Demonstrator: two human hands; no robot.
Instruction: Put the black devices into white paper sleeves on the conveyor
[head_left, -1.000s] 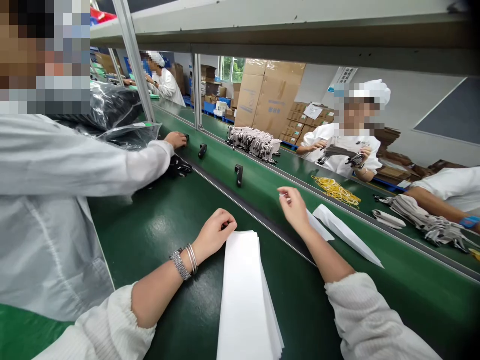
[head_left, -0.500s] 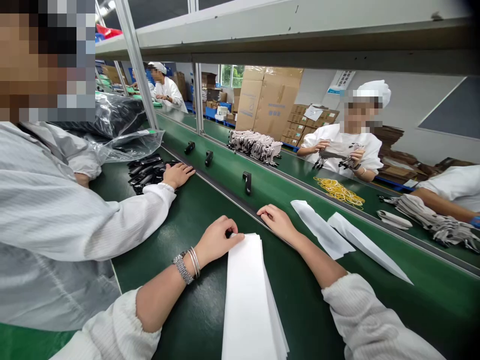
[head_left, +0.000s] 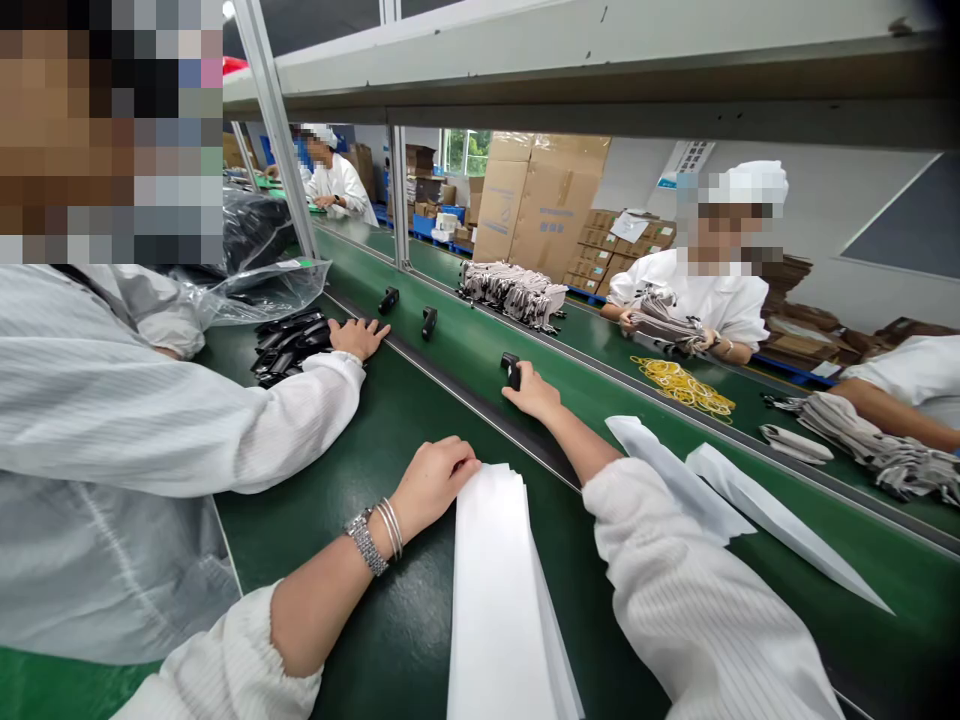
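Long white flat bags [head_left: 495, 580] lie in a slightly fanned stack on the green table in front of me. At the stack's top left corner, my left hand [head_left: 435, 480] pinches the edge of the uppermost one, its fingers curled in toward the thumb. My right hand [head_left: 534, 390] reaches over the belt, thumb and fingers closed round a small black handle-shaped device [head_left: 511, 370]. Farther up the belt lie two more such pieces, a black device [head_left: 428, 322] and another black device [head_left: 388, 300].
Two loose white bags, one white bag [head_left: 675, 480] partly behind my right sleeve, lie on the green belt [head_left: 465, 350]. A co-worker's hand [head_left: 358, 338] rests beside piled black devices [head_left: 289, 345]. Across stand grey strap bundles [head_left: 514, 290] and yellow rubber bands [head_left: 686, 388]. A shelf [head_left: 525, 60] runs overhead.
My right hand has moved forward from the belt's edge and taken hold of the nearest black device. The pieces and loose bags on the belt have shifted right. My left hand stays at the stack.
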